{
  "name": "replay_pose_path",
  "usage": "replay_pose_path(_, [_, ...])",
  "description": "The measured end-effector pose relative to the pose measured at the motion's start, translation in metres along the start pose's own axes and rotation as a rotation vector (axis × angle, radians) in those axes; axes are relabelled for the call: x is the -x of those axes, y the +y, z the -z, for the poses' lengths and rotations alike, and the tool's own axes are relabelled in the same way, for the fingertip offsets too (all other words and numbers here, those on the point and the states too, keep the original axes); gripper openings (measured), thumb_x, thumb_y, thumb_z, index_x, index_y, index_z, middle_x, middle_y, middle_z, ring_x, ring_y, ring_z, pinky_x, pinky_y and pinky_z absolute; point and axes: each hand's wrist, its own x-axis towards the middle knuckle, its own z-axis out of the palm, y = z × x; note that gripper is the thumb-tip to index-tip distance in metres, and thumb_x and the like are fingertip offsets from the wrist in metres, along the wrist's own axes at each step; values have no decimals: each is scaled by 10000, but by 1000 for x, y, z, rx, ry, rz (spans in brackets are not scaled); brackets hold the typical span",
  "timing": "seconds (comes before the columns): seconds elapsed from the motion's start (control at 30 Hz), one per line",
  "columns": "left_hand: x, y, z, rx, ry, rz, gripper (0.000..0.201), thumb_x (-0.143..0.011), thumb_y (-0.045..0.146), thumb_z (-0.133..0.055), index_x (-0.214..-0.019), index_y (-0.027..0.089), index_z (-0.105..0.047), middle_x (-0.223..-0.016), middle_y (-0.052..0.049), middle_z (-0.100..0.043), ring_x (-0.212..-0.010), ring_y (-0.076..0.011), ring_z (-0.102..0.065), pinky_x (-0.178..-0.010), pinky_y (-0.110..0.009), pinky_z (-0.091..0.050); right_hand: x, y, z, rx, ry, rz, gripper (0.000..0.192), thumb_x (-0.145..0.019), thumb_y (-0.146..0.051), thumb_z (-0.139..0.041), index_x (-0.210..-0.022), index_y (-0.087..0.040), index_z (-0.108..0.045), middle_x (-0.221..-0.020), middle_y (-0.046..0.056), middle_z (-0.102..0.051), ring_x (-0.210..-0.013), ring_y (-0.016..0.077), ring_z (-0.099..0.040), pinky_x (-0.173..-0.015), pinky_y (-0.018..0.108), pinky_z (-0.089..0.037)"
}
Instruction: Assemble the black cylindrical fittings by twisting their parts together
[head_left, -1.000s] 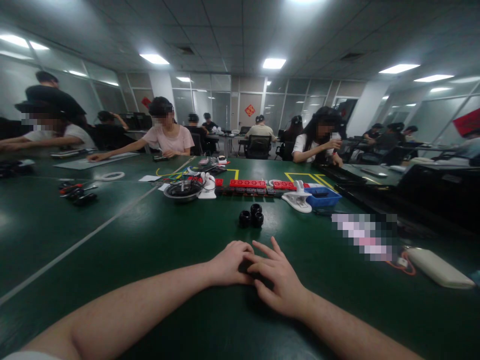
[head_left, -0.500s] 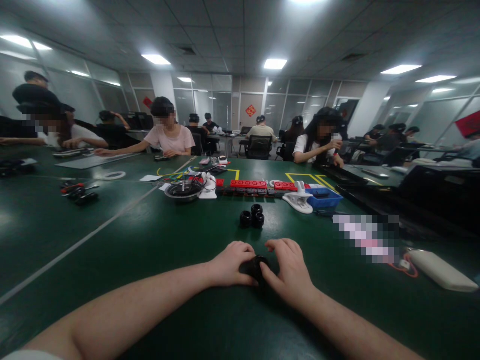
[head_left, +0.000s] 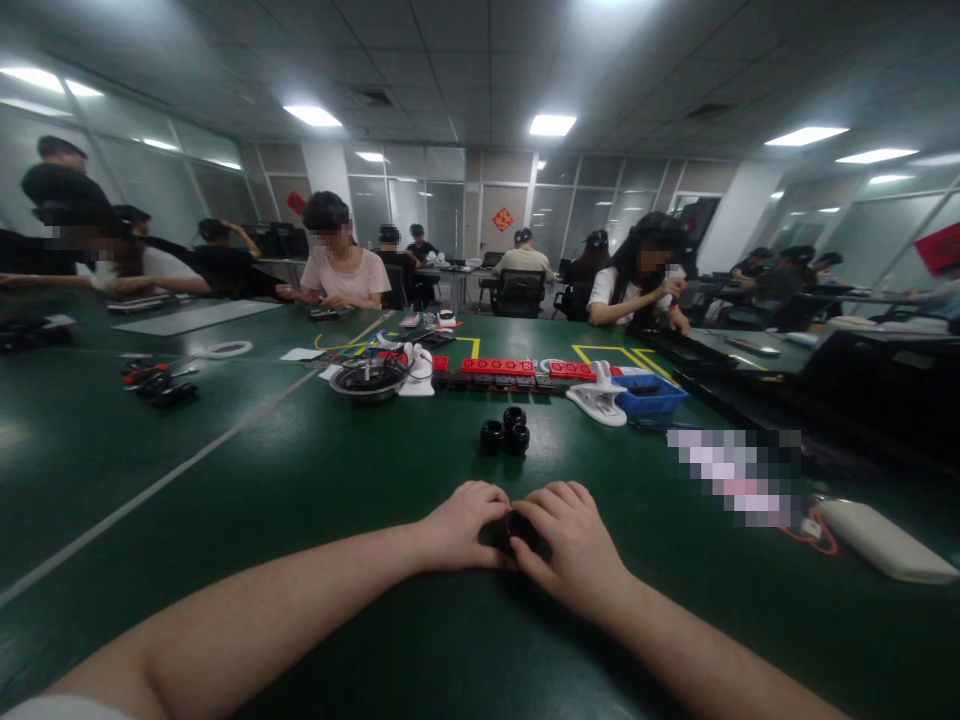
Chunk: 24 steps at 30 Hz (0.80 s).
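Observation:
My left hand and my right hand rest together on the green table, both curled around a small black round part held between them. Most of that part is hidden by my fingers. A little farther away, three small black wheels stand in a cluster on the table, apart from my hands.
Beyond the wheels lie red blocks, a metal bowl, a white clip tool and a blue tray. A white flat case lies at the right. Black parts sit at the left. Several people work across the table.
My right hand went from fingers spread over the left hand to curled shut around the small black part. The left hand stayed put. The person opposite drew an arm back.

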Motion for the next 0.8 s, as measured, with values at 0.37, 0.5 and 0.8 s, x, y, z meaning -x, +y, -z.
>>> replay_pose_path(0.37, [-1, 0, 0, 6, -13, 3, 381, -660, 389, -665, -983, 213, -561, -1029, -36, -509, -949, -220, -459, -874, -353, -341, 2, -9, 2, -138, -54, 142, 209, -688, -159, -503, -879, -198, -580, -980, 34, -622, -936, 213, -474, -905, 420, -294])
replay_pose_path(0.5, [0, 0, 1, 2, -15, -10, 346, -689, 358, -641, -993, 213, -563, -1042, -35, -505, -967, -218, -453, -876, -345, -339, 4, -12, 4, -165, -92, 171, 116, -701, -181, -502, -772, -226, -582, -964, 1, -627, -997, 212, -470, -996, 468, -175])
replay_pose_path(0.8, [0, -1, 0, -12, 2, -22, 402, -681, 457, -635, -981, 200, -561, -1031, -37, -513, -945, -215, -465, -854, -338, -350, 3, -3, 5, -192, 93, 111, 201, -708, -219, -508, -899, -199, -567, -920, 39, -635, -943, 222, -500, -968, 487, -226])
